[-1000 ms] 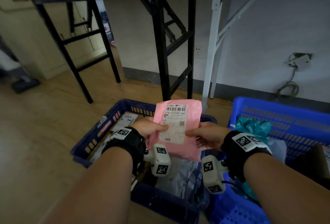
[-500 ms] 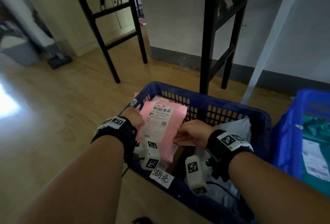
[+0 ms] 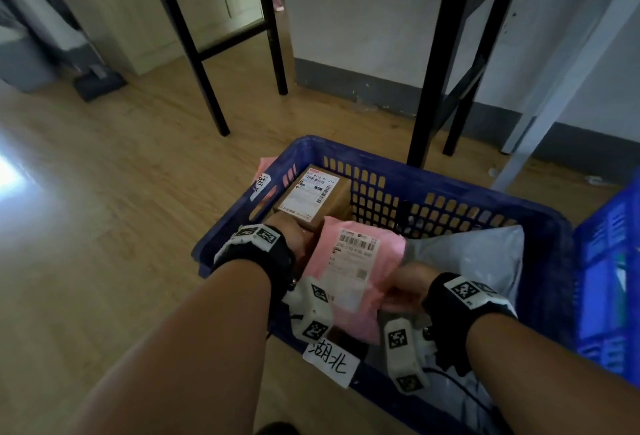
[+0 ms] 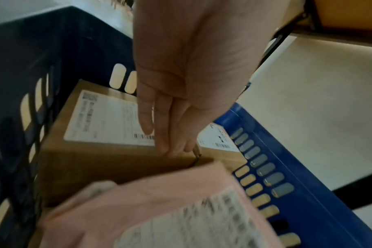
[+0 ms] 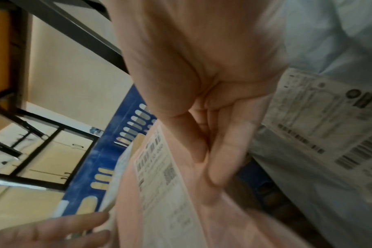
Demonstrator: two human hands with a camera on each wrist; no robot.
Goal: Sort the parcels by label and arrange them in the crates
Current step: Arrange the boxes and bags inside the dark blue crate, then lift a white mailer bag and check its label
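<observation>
A pink parcel (image 3: 349,261) with a white label lies tilted inside the dark blue crate (image 3: 433,171), which carries a handwritten tag (image 3: 329,358) on its front rim. My right hand (image 3: 405,282) pinches the parcel's right edge, thumb on top. In the right wrist view the thumb and fingers (image 5: 223,159) close on the pink parcel (image 5: 223,218). My left hand (image 3: 291,230) is off the parcel. Its straight fingers (image 4: 170,147) touch the top edge of a cardboard box (image 4: 96,159) in the crate's left end, the pink parcel (image 4: 159,201) just below them.
A grey poly bag (image 3: 467,254) with a label fills the crate's right side. A brighter blue crate (image 3: 606,261) stands at the right. Black table legs (image 3: 433,88) and a white leg (image 3: 554,105) rise behind the crate. Another pink parcel (image 3: 268,164) shows outside its far left corner.
The pink parcel came down from in front of me into the dark blue crate. My left hand let go of it and moved onto the cardboard box. The right hand kept its hold.
</observation>
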